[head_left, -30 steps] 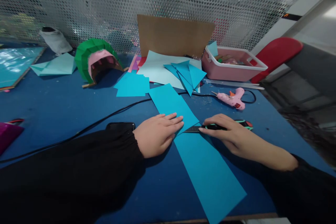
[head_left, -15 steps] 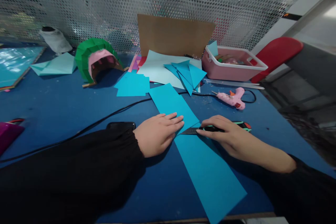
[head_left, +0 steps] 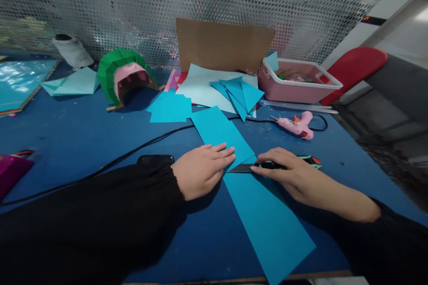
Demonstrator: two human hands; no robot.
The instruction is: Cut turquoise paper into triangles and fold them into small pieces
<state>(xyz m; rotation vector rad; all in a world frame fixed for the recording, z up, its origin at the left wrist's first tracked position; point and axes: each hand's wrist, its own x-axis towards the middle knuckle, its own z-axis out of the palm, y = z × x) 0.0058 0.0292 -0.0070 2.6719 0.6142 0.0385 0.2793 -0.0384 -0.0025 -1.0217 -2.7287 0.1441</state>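
A long strip of blue paper point(head_left: 267, 218) slants across the table, folded over so that its upper flap point(head_left: 222, 133) lies to the back. My left hand point(head_left: 202, 171) rests flat on the flap's left side, fingers stretched out. In my right hand point(head_left: 294, 176) is a black and green utility knife point(head_left: 310, 160), held nearly level. Its dark blade point(head_left: 241, 168) lies along the fold, between the flap and the lower part of the strip, with the tip close to my left fingers.
Blue paper pieces point(head_left: 172, 109) and cut triangles point(head_left: 236, 93) lie behind the strip. Around them are a pink glue gun point(head_left: 297, 124), its black cord point(head_left: 133, 150), a phone point(head_left: 155, 160), a green paper arch point(head_left: 115, 69), a cardboard sheet point(head_left: 224, 44) and a pink basket point(head_left: 294, 89).
The whole view has shifted very slightly. The knife blade sits a touch further left along the fold; my left hand stays in place on the paper.
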